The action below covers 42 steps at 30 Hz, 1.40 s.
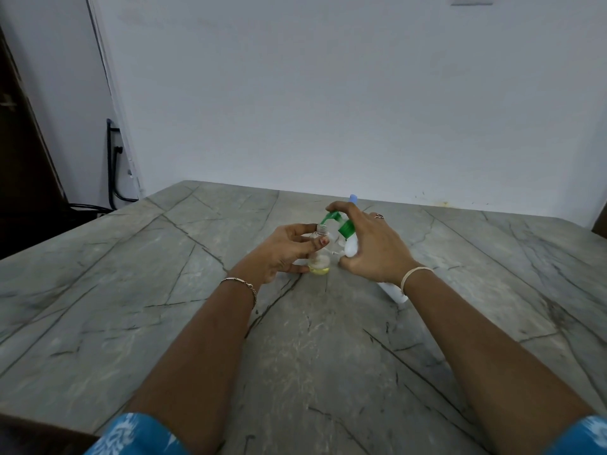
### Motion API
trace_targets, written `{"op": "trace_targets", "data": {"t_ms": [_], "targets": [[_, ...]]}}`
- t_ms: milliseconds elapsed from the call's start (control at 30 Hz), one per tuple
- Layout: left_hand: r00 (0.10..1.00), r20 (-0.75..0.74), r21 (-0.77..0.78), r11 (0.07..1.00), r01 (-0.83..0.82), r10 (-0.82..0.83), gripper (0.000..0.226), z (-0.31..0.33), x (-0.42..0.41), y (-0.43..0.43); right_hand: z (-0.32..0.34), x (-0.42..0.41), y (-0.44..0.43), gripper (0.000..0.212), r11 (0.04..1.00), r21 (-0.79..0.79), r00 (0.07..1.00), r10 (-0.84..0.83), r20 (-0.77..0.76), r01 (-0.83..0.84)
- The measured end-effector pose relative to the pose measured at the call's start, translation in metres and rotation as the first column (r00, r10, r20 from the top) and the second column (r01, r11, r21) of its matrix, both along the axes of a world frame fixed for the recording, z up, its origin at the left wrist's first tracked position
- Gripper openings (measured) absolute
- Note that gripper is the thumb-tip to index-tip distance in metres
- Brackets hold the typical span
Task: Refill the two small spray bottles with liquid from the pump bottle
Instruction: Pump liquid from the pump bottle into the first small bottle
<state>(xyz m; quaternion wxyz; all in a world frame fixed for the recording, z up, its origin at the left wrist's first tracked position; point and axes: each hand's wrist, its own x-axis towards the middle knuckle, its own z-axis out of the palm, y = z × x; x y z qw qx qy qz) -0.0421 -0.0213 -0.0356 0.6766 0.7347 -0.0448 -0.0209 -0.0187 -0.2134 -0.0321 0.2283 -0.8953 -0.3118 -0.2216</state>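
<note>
Right hand (371, 247) wraps the pump bottle (350, 247), and only its green top, a bit of white body and the base peek out. At that hand's twelve o'clock there's just a blue cap (353, 199); whatever is under it is hidden. Left hand (279, 254) covers the middle of the clear bottle (320, 267). Sleeves (138, 435) are cut off at six o'clock.

Left hand (282, 249): grips small spray bottle (319, 267), uncapped.
Right hand (371, 247): holds pump bottle (350, 247) tilted, green nozzle (330, 217) at its neck.

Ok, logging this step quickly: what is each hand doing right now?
Left hand: holds the small spray bottle.
Right hand: grips the pump bottle.
</note>
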Motion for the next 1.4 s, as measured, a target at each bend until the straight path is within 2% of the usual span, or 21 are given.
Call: {"op": "trace_targets", "data": {"t_ms": [167,300,600,833,1133,1400], "targets": [[1.000,0.002,0.001,1.000,0.008,-0.008,0.044,-0.0005,0.0006,0.0004,0.0000,-0.0001,0.0022,0.073,1.000,-0.021,1.000,0.012,-0.007,-0.012],[1.000,0.002,-0.006,1.000,0.019,-0.019,0.035,0.0001,0.0011,0.0004,0.0009,-0.0009,0.0017,0.069,1.000,-0.016,1.000,0.010,0.004,-0.010],[1.000,0.008,0.009,1.000,0.015,-0.016,0.044,-0.0010,0.0011,0.0013,0.0000,-0.0016,0.0013,0.074,1.000,-0.006,1.000,-0.005,0.023,0.005],[1.000,0.008,0.002,1.000,0.025,-0.025,0.029,-0.0004,0.0010,0.0012,0.0017,-0.0026,0.0023,0.068,1.000,-0.014,1.000,0.004,0.025,-0.003],[1.000,0.007,0.008,1.000,0.010,-0.010,0.041,0.0001,0.0002,0.0009,-0.0005,-0.0025,0.0036,0.075,0.999,-0.042,1.000,-0.010,0.025,0.011],[1.000,0.011,0.013,1.000,0.005,-0.005,0.031,-0.0007,0.0018,0.0009,0.0014,-0.0021,0.0024,0.069,1.000,-0.024,1.000,0.001,0.028,-0.001]]}}
